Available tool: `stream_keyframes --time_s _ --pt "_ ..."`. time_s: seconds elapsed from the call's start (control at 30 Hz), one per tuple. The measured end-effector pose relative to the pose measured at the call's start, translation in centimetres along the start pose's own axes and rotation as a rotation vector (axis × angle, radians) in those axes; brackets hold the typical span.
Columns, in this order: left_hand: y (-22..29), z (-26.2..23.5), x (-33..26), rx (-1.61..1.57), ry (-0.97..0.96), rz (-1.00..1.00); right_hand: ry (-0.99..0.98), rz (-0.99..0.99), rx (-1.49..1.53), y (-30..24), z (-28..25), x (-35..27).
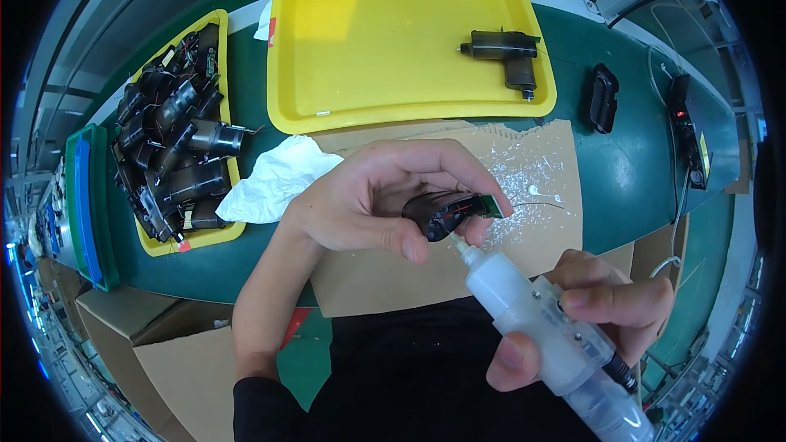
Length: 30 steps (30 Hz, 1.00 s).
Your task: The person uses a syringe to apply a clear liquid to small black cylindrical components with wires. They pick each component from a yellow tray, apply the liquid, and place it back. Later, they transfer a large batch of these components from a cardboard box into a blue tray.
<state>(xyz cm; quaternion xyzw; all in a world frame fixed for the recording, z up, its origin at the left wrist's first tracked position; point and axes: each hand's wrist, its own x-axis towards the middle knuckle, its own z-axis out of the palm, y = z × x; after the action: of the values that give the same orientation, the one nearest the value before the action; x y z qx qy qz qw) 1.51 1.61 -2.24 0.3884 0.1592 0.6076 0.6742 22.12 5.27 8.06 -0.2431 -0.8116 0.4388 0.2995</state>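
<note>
My left hand [385,188] is closed around a small black plastic housing [438,214], with a green circuit board [491,206] and thin red wires at its end. A thin loose wire [536,203] sticks out to the right of the board. In my right hand [602,299] is a white and clear glue dispenser [536,323], shaped like a fat syringe with a black fitting at its side. Its nozzle tip [467,250] points up and left, at the lower end of the housing; whether it touches cannot be told. Both hands are over a cardboard sheet [368,282].
White specks and a glue blob [534,191] mark the cardboard. A yellow tray [368,57] at the back holds two black units [499,45]. Another yellow tray [233,233], heaped with black parts [176,139], stands left beside crumpled white tissue [278,180]. At right are a black shell [603,98] and a cabled device [681,127].
</note>
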Motion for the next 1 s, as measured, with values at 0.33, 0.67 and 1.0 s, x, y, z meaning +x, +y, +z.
stream_keyframes --time_s 0.33,0.67,1.0 --pt "0.0 -0.1 -0.1 -0.039 -0.073 0.009 0.100 0.019 0.119 0.4 0.6 -0.6" --pt "-0.2 -0.3 -0.3 -0.022 -0.044 0.016 -0.005 0.034 -0.025 -0.6 -0.5 0.3" --pt "-0.3 -0.5 -0.1 -0.012 -0.073 0.033 0.024 0.046 -0.009 -0.3 -0.5 -0.1"
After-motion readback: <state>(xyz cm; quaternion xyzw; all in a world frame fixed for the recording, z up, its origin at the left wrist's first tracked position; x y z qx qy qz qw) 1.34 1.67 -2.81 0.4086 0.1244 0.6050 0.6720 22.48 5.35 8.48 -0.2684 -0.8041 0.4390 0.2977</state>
